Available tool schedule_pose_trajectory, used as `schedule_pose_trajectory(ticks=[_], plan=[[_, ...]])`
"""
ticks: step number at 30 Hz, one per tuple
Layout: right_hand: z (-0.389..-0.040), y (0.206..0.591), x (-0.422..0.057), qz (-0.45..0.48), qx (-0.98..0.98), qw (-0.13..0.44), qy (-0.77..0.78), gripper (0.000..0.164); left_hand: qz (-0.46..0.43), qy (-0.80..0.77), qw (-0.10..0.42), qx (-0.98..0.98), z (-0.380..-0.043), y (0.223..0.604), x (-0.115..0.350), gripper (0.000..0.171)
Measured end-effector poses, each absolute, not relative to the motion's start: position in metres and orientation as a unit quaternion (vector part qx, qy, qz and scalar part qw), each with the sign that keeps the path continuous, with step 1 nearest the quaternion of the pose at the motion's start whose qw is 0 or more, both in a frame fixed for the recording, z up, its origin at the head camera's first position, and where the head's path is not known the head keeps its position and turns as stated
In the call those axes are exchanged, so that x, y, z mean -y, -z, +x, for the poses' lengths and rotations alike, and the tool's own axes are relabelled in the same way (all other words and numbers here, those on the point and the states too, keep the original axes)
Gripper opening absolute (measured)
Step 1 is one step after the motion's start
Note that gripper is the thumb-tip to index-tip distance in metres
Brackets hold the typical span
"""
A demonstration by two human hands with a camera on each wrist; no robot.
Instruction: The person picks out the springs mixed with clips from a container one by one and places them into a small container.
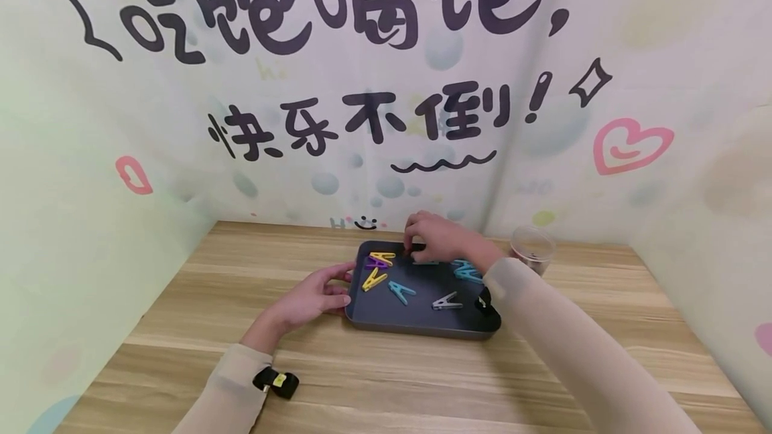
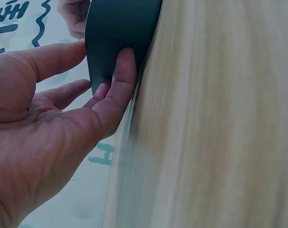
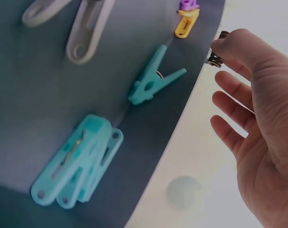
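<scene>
In the head view my left hand point(image 1: 316, 297) rests at the left end of a dark tray point(image 1: 416, 313), fingertips against its outer wall point(image 2: 120, 28). My right hand point(image 1: 437, 236) is over the tray's far edge. Between thumb and index finger it pinches a small dark coil, like a spring point(image 3: 216, 57); the other fingers are loosely bent. In the tray lie several clothespins: a yellow clothespin point(image 1: 374, 280), a purple clothespin point(image 1: 376, 264) against another yellow one, a grey clothespin point(image 1: 447, 302), a blue clothespin point(image 1: 401, 292) and a blue-green cluster point(image 3: 77, 166) at the right.
A clear plastic cup point(image 1: 533, 246) with dark contents stands right of the tray, partly behind the right forearm. Wood-grain table top point(image 1: 362, 380) surrounds the tray. A printed cloth backdrop point(image 1: 362, 186) rises right behind it, with further cloth at both sides.
</scene>
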State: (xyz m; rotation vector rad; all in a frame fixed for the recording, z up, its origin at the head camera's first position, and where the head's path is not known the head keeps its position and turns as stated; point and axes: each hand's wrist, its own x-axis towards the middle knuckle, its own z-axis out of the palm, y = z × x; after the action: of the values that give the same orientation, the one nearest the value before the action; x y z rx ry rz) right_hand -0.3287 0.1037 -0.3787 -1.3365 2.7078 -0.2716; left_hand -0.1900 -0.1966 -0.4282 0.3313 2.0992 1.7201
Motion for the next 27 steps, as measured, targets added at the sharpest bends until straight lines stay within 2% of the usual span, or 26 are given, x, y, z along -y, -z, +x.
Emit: schedule_pose_trajectory(ticks=[27], plan=[[-0.318, 0.336, -0.178, -0.417, -0.890, -0.020, 0.183, 0.009, 0.119, -0.610, 0.199, -0.757, -0.189, 0.428, 0.196, 0.067]])
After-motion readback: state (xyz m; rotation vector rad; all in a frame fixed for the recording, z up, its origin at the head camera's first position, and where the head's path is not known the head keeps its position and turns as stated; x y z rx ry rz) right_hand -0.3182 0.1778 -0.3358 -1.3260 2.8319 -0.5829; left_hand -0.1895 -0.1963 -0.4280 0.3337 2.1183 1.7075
